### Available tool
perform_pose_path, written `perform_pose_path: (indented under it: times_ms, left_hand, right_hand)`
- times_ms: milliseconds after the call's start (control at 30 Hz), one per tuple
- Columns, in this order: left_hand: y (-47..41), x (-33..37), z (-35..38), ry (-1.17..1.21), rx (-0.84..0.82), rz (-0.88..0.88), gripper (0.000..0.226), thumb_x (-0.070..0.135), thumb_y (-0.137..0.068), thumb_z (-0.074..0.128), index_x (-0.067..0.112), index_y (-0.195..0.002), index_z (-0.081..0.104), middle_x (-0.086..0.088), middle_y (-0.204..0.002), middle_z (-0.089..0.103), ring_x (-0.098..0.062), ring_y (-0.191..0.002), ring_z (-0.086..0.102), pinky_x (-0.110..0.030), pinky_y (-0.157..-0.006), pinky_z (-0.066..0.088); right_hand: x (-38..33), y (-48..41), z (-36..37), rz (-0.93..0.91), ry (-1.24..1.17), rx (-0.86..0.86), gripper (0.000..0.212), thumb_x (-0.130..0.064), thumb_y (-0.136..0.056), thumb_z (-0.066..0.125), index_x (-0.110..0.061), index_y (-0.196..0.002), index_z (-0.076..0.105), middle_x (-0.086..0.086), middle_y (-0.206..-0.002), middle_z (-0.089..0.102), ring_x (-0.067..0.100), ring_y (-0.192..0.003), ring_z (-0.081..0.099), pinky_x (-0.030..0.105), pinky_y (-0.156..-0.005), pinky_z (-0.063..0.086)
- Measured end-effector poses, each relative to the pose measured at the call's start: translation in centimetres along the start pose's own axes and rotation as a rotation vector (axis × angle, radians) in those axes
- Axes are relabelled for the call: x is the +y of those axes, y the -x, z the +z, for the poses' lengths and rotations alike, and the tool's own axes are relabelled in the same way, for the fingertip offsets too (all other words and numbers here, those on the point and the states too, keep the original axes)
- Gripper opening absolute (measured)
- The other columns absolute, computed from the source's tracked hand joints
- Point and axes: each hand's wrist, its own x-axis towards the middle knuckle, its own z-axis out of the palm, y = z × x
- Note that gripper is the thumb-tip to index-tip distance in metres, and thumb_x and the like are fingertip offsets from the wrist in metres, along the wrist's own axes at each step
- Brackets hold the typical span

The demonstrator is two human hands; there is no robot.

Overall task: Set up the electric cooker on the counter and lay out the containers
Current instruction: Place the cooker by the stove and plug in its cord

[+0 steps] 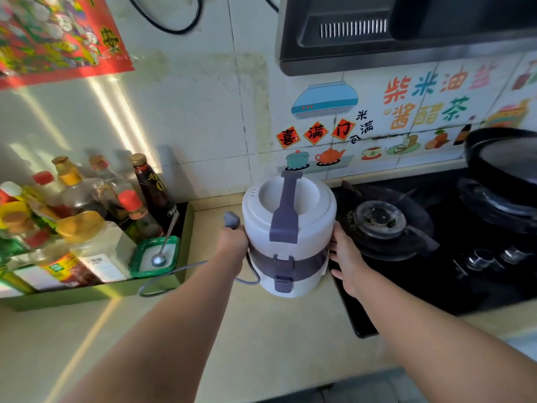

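A white electric cooker [290,225] with a purple handle strap, purple middle band and front latches stands upright on the beige counter [232,330], between a condiment box and the stove. My left hand [234,238] is at the cooker's left side, gripping the grey plug [232,220], whose grey cord [186,271] loops down over the counter. My right hand [345,257] lies flat against the cooker's right side with straight fingers. No separate containers are in view.
A green box [183,257] at the left holds several sauce bottles and a green tub with a spoon. The black gas stove [406,242] adjoins the cooker on the right, with a black pan [502,170] on its far burner. A range hood [406,33] hangs above.
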Motion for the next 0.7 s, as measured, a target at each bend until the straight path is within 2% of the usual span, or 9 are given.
perform_pose_path:
  times_ms: [100, 200, 267, 367, 433, 500, 567, 633, 700]
  left_hand:
    - [0.7, -0.5, -0.2, 0.038, 0.023, -0.026, 0.010, 0.014, -0.097, 0.039, 0.009, -0.097, 0.048, -0.010, -0.080, 0.051, -0.023, -0.072, 0.047, -0.035, -0.067, 0.045]
    - [1.8, -1.5, -0.4, 0.107, 0.080, -0.081, 0.012, 0.014, -0.099, 0.037, 0.009, -0.104, 0.046, -0.011, -0.088, 0.054, -0.027, -0.077, 0.053, -0.034, -0.066, 0.047]
    - [3.0, -2.3, -0.3, 0.179, 0.104, -0.144, 0.012, 0.016, -0.100, 0.036, 0.011, -0.101, 0.046, -0.009, -0.090, 0.055, -0.030, -0.086, 0.055, -0.036, -0.068, 0.050]
    - [5.1, -3.6, 0.6, 0.255, 0.106, -0.227, 0.019, 0.017, -0.099, 0.036, 0.013, -0.091, 0.052, -0.008, -0.089, 0.059, -0.028, -0.081, 0.058, -0.033, -0.057, 0.053]
    - [6.2, -4.1, 1.5, 0.282, 0.106, -0.240, 0.020, 0.018, -0.098, 0.037, 0.011, -0.103, 0.055, -0.008, -0.096, 0.064, -0.026, -0.081, 0.060, -0.031, -0.047, 0.053]
    - [6.7, -4.2, 2.1, 0.321, 0.140, -0.243, 0.025, 0.017, -0.099, 0.036, 0.010, -0.114, 0.055, -0.010, -0.106, 0.065, -0.028, -0.090, 0.062, -0.030, -0.042, 0.053]
    - [7.0, -3.9, 2.3, 0.328, 0.208, -0.212, 0.024, 0.019, -0.100, 0.037, 0.010, -0.117, 0.052, -0.009, -0.110, 0.062, -0.030, -0.097, 0.060, -0.037, -0.053, 0.058]
    - [7.2, -3.8, 2.3, 0.288, 0.243, -0.184, 0.024, 0.023, -0.100, 0.037, 0.011, -0.118, 0.048, -0.006, -0.111, 0.059, -0.025, -0.091, 0.058, -0.047, -0.082, 0.056]
    - [7.5, -3.5, 2.3, 0.296, 0.245, -0.184, 0.026, 0.025, -0.100, 0.037, 0.011, -0.119, 0.048, -0.007, -0.109, 0.061, -0.022, -0.087, 0.060, -0.050, -0.090, 0.050]
  right_hand:
    - [0.2, -0.9, 0.5, -0.005, -0.020, 0.032, 0.034, -0.045, -0.099, 0.032, -0.026, -0.088, 0.058, 0.004, -0.109, 0.061, 0.011, -0.079, 0.053, 0.029, -0.064, 0.035]
    - [0.0, -1.4, 0.6, 0.017, -0.069, 0.009, 0.036, -0.045, -0.100, 0.030, -0.023, -0.112, 0.056, -0.001, -0.105, 0.057, 0.013, -0.087, 0.052, 0.024, -0.059, 0.032]
    - [-0.3, -1.8, 0.5, 0.032, -0.078, -0.014, 0.043, -0.046, -0.100, 0.030, -0.021, -0.125, 0.053, -0.001, -0.108, 0.054, 0.013, -0.097, 0.047, 0.025, -0.064, 0.033]
    - [-0.7, -2.6, 0.2, 0.048, -0.053, -0.031, 0.051, -0.051, -0.097, 0.033, -0.018, -0.132, 0.051, 0.000, -0.121, 0.057, 0.014, -0.100, 0.046, 0.027, -0.070, 0.036]
    - [-0.8, -3.1, 0.0, 0.046, -0.029, -0.048, 0.053, -0.052, -0.096, 0.035, -0.017, -0.132, 0.051, 0.003, -0.127, 0.058, 0.015, -0.101, 0.048, 0.027, -0.069, 0.038]
    - [-0.9, -3.6, -0.3, 0.053, -0.004, -0.066, 0.053, -0.054, -0.095, 0.036, -0.018, -0.131, 0.052, 0.004, -0.129, 0.059, 0.017, -0.103, 0.051, 0.029, -0.079, 0.038]
    - [-0.9, -3.9, -0.5, 0.056, 0.018, -0.098, 0.053, -0.056, -0.093, 0.037, -0.021, -0.129, 0.054, 0.003, -0.131, 0.059, 0.019, -0.108, 0.053, 0.031, -0.083, 0.037]
    - [-0.8, -4.2, -0.9, 0.059, 0.033, -0.141, 0.049, -0.058, -0.092, 0.036, -0.024, -0.122, 0.057, 0.002, -0.129, 0.060, 0.019, -0.109, 0.054, 0.031, -0.085, 0.038]
    - [-0.9, -4.1, -1.0, 0.064, 0.041, -0.173, 0.042, -0.058, -0.093, 0.033, -0.028, -0.112, 0.058, 0.001, -0.125, 0.062, 0.018, -0.108, 0.055, 0.031, -0.086, 0.040]
